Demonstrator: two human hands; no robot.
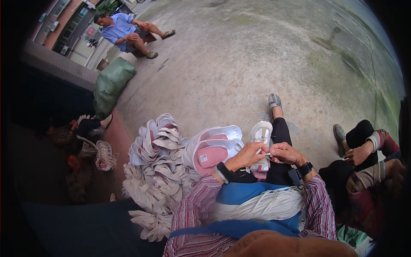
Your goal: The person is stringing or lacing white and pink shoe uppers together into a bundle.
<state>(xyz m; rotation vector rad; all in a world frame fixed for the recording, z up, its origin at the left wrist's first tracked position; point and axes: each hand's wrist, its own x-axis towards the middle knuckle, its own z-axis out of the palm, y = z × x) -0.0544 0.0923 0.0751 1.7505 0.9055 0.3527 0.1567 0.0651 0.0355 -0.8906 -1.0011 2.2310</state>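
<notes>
Here, the white shoe [260, 133] sits beneath both hands [247, 156] [287, 153], which pinch a white lace [266, 154] close together.

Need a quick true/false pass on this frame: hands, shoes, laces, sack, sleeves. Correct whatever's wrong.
1. The left hand and right hand meet over a white shoe. True.
2. The shoe pile lies to the person's right. False: the shoe pile is on the left.
3. A bundle of white laces lies on blue cloth. True.
4. The large sack is red. False: the large sack is green.
5. The person's sleeves are striped. True.
</notes>
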